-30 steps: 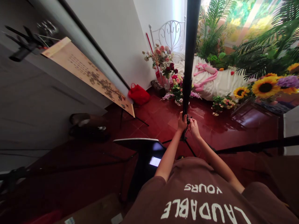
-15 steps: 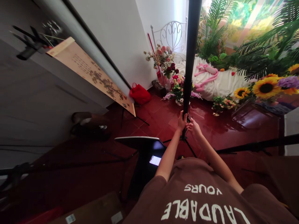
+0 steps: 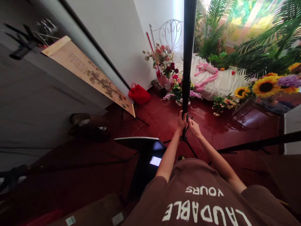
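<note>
A black tripod stand [image 3: 186, 72] rises in front of me, its pole running out of the top of the view and its legs spread on the floor. My left hand [image 3: 181, 121] is wrapped around the pole's lower part. Close on its right side, my right hand [image 3: 194, 128] is closed, fingers pinched on a small black knob [image 3: 187, 118] at the pole. The fingertips partly hide this knob.
To the left hangs a painted scroll [image 3: 94, 75], with a red bag [image 3: 139, 94] behind it. A dark panel [image 3: 141, 144] stands by my left arm. Flowers [image 3: 162, 56], a white-draped bed [image 3: 225, 81] and sunflowers [image 3: 266, 86] lie ahead. Another black pole [image 3: 263, 145] crosses at right.
My right hand's fingers have closed in around the knob; before, they were more loosely curled. The pole shows slightly further left in the view, with my left hand still around it.
</note>
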`<state>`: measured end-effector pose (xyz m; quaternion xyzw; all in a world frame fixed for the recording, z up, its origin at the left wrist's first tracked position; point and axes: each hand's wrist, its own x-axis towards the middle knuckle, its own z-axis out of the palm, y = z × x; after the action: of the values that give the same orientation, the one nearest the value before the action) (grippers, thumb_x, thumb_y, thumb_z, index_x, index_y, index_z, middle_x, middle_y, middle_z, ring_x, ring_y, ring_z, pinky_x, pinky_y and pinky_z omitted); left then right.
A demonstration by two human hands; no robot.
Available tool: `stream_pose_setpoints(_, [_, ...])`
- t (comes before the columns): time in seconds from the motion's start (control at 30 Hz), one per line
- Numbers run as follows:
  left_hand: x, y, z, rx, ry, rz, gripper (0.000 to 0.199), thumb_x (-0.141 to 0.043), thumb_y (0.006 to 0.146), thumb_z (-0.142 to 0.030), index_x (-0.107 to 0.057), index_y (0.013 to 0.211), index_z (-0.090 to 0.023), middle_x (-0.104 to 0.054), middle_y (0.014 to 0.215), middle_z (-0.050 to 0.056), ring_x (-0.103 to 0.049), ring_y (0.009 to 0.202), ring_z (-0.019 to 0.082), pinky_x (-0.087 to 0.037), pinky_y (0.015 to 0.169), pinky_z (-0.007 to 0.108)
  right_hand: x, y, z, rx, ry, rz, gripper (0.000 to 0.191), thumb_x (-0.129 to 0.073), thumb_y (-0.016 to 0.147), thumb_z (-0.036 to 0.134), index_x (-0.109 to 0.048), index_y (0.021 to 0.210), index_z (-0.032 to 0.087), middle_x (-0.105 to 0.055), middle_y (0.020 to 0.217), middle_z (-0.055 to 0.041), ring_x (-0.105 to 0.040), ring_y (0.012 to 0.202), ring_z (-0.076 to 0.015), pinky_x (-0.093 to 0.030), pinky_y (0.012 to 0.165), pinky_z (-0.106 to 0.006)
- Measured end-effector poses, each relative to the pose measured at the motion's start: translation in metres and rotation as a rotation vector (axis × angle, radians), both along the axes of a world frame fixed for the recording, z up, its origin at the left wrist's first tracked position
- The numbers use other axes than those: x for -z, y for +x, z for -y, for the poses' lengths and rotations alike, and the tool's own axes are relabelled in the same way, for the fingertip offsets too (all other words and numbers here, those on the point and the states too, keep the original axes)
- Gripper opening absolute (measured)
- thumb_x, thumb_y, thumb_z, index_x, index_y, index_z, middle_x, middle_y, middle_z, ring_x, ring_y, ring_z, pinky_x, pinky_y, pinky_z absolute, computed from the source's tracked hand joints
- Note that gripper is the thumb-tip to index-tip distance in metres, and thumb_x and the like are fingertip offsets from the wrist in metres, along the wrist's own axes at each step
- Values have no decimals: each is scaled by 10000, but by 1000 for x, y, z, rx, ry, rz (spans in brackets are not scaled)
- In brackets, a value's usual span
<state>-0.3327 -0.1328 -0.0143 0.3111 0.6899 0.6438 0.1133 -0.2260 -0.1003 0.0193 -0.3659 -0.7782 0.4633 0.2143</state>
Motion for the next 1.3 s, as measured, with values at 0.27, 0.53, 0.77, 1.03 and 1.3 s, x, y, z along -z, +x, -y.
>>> stream_pose_setpoints(0.27, [0, 5, -1, -10, 18, 41, 517, -363, 895, -634, -557, 1114, -207, -616, 860, 42, -568, 700, 125, -458, 656, 233, 6, -12, 0, 57, -506, -135, 585, -321, 889, 661, -415, 518, 219, -453, 399, 10, -387, 375, -104, -322, 437, -243])
stream_pose_setpoints(0.53, [31, 12, 3, -61, -10, 180, 501, -373, 908, -601, -570, 1128, -195, -647, 958, 65, -616, 861, 151, -494, 788, 273, -3, 16, -4, -126, -1047, -198, 464, -312, 975, 474, -587, 747, 178, -688, 649, -50, -598, 513, -114, -422, 468, -204])
stream_pose_setpoints(0.77, [96, 58, 32, -110, -109, 369, 391, -487, 909, -443, -537, 1182, -168, -639, 1131, 127, -648, 963, 172, -505, 876, 337, 42, 105, -16, 50, -990, -196, 172, -525, 898, 328, -629, 869, 194, -741, 797, -63, -692, 646, -139, -538, 602, -229])
stream_pose_setpoints(1.03, [103, 134, -8, 429, -135, 379, 350, -454, 910, -437, -610, 989, -134, -711, 852, 86, -676, 718, 146, -536, 733, 308, 63, 236, -53, 546, -873, -290, 108, -642, 791, 303, -618, 845, 213, -755, 794, -53, -730, 698, -176, -584, 634, -270])
stream_pose_setpoints(1.3, [21, 221, -99, 921, -75, 214, 372, -442, 926, -459, -587, 1093, -161, -695, 1023, 89, -659, 930, 148, -503, 875, 314, 30, 334, -57, 965, -576, -541, 187, -695, 737, 357, -628, 804, 195, -733, 678, -24, -701, 583, -164, -552, 556, -253])
